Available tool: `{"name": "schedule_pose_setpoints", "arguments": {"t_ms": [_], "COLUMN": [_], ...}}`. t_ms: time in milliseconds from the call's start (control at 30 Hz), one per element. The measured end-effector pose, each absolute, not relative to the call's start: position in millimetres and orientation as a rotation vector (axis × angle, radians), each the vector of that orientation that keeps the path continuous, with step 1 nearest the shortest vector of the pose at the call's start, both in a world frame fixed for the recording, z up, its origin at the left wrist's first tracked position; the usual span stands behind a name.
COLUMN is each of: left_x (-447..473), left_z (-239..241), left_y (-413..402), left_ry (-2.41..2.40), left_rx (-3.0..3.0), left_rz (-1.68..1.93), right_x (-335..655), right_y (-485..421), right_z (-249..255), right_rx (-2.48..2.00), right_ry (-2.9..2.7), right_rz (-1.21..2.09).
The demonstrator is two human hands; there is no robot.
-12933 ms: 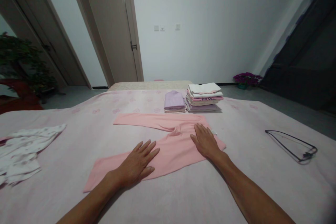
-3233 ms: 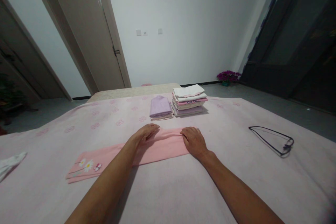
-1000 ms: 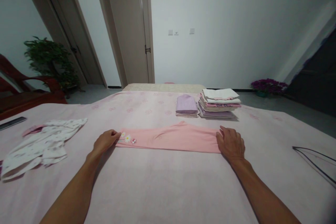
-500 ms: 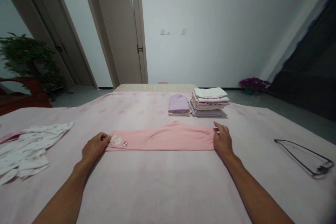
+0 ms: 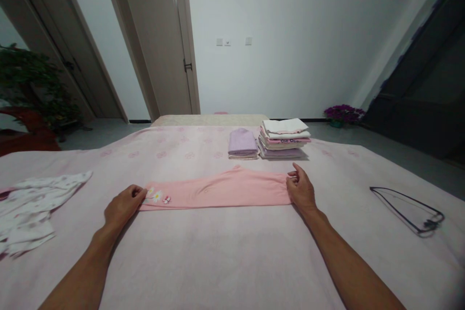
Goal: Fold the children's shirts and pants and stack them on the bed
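Pink trousers [image 5: 218,190], folded lengthwise into a long strip, lie flat across the pink bedspread [image 5: 225,256] in front of me. A small daisy print shows near the left end. My left hand [image 5: 122,206] is closed in a pinch on that left cuff end. My right hand [image 5: 301,189] grips the right waist end, thumb and fingers curled on the fabric edge. The strip is stretched straight between both hands.
Behind the trousers stand a folded lilac garment [image 5: 242,144] and a stack of folded clothes [image 5: 284,138]. A crumpled white printed garment [image 5: 32,203] lies at the left. A black wire hanger [image 5: 409,204] lies at the right. Doors, a plant and a flowerpot are beyond the bed.
The trousers went from spread open to folded lengthwise; my hands moved from the middle to the two ends. In the last half second my right fingers lifted and curled on the waist edge.
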State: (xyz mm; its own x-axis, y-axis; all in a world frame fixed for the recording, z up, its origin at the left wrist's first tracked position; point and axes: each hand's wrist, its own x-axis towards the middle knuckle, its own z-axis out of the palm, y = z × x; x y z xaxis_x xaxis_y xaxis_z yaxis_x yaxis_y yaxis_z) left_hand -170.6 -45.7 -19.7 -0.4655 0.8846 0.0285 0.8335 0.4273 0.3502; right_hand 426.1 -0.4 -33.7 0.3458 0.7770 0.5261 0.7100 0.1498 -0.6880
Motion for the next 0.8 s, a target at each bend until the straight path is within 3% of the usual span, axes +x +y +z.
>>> {"name": "schedule_pose_setpoints", "arguments": {"t_ms": [800], "left_x": [-167.6], "left_z": [-16.5], "left_y": [-46.7], "left_ry": [2.529], "left_rx": [1.521], "left_rz": [0.507], "right_x": [429.6], "right_y": [-3.2], "right_z": [-33.8], "right_rx": [-1.567], "right_ry": [-1.558], "right_rz": [0.036]}}
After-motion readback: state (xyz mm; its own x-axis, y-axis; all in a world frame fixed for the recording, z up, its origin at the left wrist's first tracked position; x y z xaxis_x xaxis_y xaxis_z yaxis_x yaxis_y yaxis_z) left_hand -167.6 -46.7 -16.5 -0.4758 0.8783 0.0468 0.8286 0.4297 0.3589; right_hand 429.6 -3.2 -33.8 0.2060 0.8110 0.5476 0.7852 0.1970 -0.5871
